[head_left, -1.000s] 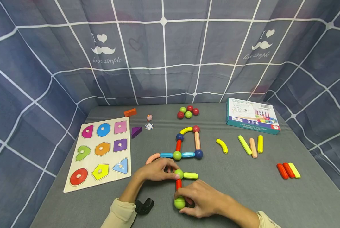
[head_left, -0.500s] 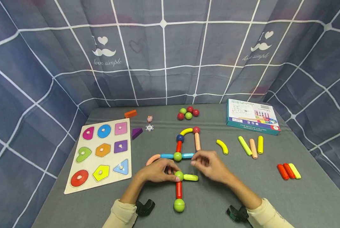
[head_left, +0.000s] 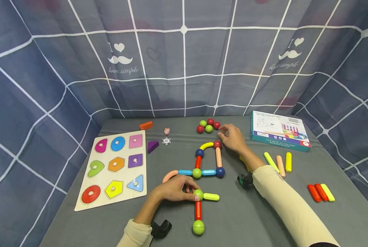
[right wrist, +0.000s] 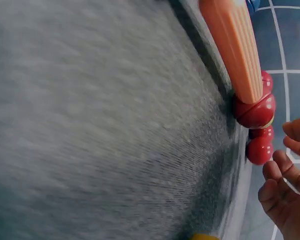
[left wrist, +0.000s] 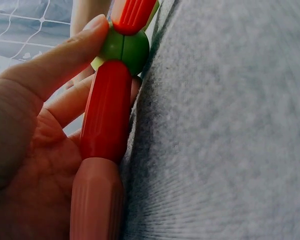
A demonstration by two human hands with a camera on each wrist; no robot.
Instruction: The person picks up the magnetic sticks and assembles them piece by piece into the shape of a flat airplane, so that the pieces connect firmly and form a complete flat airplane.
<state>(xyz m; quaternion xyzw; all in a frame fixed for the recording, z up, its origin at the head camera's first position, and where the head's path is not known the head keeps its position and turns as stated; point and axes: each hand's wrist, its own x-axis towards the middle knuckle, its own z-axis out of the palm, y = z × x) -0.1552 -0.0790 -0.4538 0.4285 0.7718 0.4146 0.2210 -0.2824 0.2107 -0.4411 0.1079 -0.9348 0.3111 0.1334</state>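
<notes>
Loose yellow arc [head_left: 245,163] only partly visible

From my station I read "love simple" twice on the curtain [head_left: 202,51]. The box [head_left: 280,131] says "FIVE SETS OF COLUMN BEADED BOXES"; I can't settle the tiny number on the chip [head_left: 166,141].

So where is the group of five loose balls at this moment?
In the head view, the five balls lie near the back of the table, just left of the right hand and beyond the attached yellow arc.
</notes>
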